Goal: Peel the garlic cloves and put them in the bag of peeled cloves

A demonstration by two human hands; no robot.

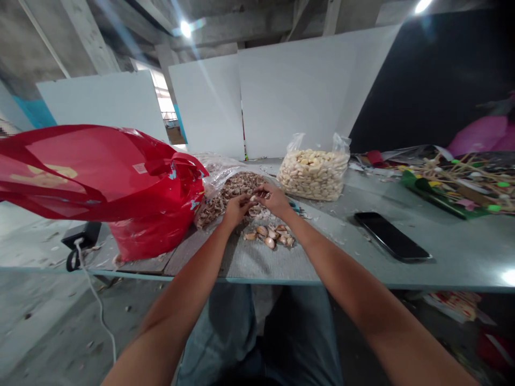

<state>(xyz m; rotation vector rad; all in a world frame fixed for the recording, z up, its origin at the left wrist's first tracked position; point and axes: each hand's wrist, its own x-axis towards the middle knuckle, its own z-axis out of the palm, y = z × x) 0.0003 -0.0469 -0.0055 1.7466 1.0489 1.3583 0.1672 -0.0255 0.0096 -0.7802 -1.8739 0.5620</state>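
Observation:
My left hand point(237, 208) and my right hand point(272, 198) meet over the table, fingers closed on a small pale garlic clove point(253, 198) between them. Just in front of me lies a small pile of unpeeled garlic cloves point(270, 236). Behind my hands a clear plastic bag point(225, 176) spreads open, full of brown garlic skins point(237, 187). To the right of it stands a clear bag of peeled garlic cloves point(314, 174). Something blue, partly hidden by my right hand, lies beside my right wrist.
A large red plastic bag point(153, 230) bulges at the left, next to a black box point(82, 234) with a white cable point(94, 292). On the right are a black phone point(392, 236) and a heap of thin sticks and coloured scraps point(475, 179). White panels point(298, 91) stand behind the table.

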